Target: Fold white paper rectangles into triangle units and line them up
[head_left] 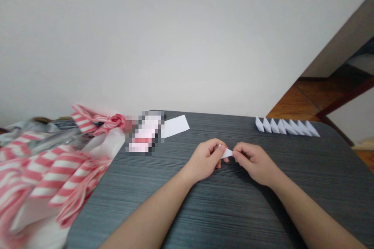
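Note:
A small folded piece of white paper (226, 152) with a pointed tip is held between my two hands, above the middle of the dark table. My left hand (208, 158) pinches its wider end between thumb and fingers. At the pointed right end, the thumb and forefinger of my right hand (254, 162) are closed on the tip. Part of the paper is hidden behind my left fingers. Off to the right, a row of several folded white paper pieces (286, 127) lies near the table's far edge. A flat white sheet (176, 126) rests at the far left.
Beside the sheet lies a pixelated, phone-like object (146, 132). The dark wood-grain table (222, 210) stands close to a pale wall (187, 39). Red-and-white striped cloth (58, 167) is heaped along the table's left side. Brown flooring (295, 99) shows beyond the right corner.

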Demonstrator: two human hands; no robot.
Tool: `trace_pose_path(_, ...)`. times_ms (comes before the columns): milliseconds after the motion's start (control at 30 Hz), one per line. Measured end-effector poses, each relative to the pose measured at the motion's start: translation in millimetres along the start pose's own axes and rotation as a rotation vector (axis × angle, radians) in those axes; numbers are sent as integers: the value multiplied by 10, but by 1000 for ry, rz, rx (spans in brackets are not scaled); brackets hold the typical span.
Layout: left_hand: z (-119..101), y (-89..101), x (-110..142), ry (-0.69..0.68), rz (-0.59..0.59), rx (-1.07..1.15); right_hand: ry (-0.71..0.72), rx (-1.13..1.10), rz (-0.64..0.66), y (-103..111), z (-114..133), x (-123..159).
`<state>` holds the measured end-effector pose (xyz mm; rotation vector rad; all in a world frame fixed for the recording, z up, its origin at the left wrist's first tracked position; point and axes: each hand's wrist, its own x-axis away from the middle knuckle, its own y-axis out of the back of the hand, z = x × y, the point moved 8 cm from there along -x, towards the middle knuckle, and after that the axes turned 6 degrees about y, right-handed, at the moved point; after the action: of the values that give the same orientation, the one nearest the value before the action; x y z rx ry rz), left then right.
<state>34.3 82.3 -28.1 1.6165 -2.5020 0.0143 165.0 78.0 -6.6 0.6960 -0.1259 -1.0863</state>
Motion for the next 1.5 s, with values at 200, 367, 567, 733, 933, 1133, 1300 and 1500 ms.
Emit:
trace_pose_path(200,-38,11,16,20,-8,-76,-11,-7,-15,20,-37,11)
trace_pose_path(367,-114,22,35,20,-27,-142,-15,-17,-23,18,-32,18)
trace_pose_path(567,-115,19,30,27,-19,-144,-44,-30,-9,-2,-35,17)
trace_pose_path(733,-85,7,26,3,29,-65,-83,-37,5,-5,-66,15)
trace_pose_path(933,16,22,4,34,94,268,-183,-189,48,-59,-237,70)
trace_pose_path(1133,25,-56,22,57,134,210,-223,-299,94,-122,-263,103)
trace_pose_path(1300,17,-110,23,38,187,167,-200,-285,117,-129,-231,81)
trace_pose_path(1500,30,-110,10,17,195,145,-197,-327,129,-152,-231,81)
